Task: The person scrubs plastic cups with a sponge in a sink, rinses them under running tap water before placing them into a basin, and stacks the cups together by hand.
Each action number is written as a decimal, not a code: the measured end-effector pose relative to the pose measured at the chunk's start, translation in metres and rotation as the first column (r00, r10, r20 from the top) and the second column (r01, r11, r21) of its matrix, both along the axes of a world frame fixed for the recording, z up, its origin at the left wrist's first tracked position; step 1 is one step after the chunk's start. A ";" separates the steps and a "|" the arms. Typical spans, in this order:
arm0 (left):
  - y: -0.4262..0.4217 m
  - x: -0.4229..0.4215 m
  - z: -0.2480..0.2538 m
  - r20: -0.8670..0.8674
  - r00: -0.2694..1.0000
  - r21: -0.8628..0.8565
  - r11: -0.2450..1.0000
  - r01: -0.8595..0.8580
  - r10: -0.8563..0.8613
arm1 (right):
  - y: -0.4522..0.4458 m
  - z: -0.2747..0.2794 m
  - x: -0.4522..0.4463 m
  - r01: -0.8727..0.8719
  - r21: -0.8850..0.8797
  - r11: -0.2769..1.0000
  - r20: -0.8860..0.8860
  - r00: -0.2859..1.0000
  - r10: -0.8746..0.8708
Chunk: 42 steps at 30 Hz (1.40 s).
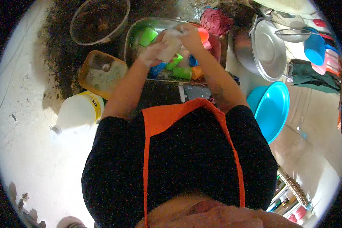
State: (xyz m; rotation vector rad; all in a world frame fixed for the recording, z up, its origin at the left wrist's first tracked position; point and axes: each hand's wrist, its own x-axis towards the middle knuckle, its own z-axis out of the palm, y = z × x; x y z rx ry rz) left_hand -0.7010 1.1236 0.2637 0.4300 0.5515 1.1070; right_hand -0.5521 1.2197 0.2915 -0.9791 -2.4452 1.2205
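Note:
Above the metal sink (128, 47), my left hand (152, 54) is closed round a pale, suds-covered container (170, 48) that looks like a cup. My right hand (189, 33) is at its upper end, fingers bent, with white foam on them. Whether a sponge is in the right fingers I cannot make out. Below and around my hands in the sink lie a green cup (148, 37), another green cup (182, 72), an orange piece (197, 72), a blue piece (158, 69) and a red-pink cup (203, 35). My hands partly hide several of these.
Left of the sink are a yellowish tub (88, 78) of cloudy water, a large white jug (78, 110) and a round clear-rimmed basin (75, 36). On the right stand a metal pot (268, 47) and a turquoise basin (271, 110). A dark red crumpled cloth (216, 22) lies behind the sink.

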 end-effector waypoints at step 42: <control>0.050 0.062 -0.049 -0.838 0.439 0.496 0.790 0.360 0.325 | 0.014 0.032 0.114 0.354 -0.402 0.844 0.283 0.925 -0.253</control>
